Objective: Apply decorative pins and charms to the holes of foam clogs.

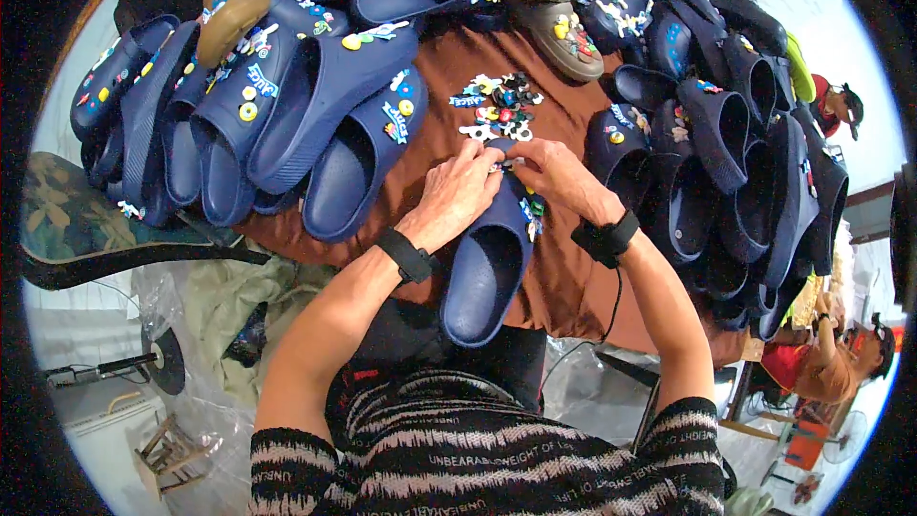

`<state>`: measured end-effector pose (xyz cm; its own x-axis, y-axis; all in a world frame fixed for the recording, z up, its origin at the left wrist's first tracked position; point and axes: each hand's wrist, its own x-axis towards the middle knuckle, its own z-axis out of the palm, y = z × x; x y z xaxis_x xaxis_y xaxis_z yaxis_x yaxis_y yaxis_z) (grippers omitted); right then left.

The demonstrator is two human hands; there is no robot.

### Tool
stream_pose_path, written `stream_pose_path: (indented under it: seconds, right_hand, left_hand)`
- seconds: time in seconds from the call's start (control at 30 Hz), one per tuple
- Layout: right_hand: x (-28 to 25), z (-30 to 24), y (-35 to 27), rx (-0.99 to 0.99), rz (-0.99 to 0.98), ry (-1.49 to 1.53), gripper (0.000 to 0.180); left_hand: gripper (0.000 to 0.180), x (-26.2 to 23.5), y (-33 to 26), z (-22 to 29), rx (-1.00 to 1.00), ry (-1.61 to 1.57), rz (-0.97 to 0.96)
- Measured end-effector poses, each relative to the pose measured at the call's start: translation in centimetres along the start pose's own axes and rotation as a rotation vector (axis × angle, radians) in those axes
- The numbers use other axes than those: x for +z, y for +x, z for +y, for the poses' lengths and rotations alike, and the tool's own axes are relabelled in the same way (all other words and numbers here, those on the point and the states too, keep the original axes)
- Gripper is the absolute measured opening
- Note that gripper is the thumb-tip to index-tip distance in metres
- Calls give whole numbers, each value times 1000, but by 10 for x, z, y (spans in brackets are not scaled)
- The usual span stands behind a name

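Observation:
A navy blue clog (485, 272) lies in front of me, its heel toward my body and its toe on the brown cloth. My left hand (458, 186) grips the toe from the left, fingers bent over the upper. From the other side my right hand (564, 177) pinches the toe with thumb and fingers; whether a small charm is between them is hidden. Colourful charms (532, 215) sit on the clog's upper, beside my right hand. Just beyond my fingers is a loose pile of charms (501, 103), in black, white, red, yellow and blue.
Blue clogs (334, 105) with charms are heaped at the left, and more blue clogs (721, 134) at the right. A taupe clog (564, 38) lies at the back. Brown cloth (449, 67) covers the table. A chair (115, 220) stands at the left; other people are around.

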<state>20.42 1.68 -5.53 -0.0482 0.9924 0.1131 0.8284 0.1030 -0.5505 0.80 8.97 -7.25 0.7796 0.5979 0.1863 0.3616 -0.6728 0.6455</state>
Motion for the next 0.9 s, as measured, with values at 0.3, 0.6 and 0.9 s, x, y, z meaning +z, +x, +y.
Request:
stream_pose_path:
  seconds: [0.3, 0.6, 0.9]
  right_hand:
    - [-7, -1, 12, 97, -146, -34, 30]
    - [-5, 14, -6, 213, 55, 384, 20]
    - [5, 7, -14, 44, 136, 156, 27]
  left_hand:
    - [28, 0, 2, 0, 32, 45, 4]
    - [29, -4, 9, -3, 126, 214, -64]
    - [40, -3, 4, 1, -73, 47, -103]
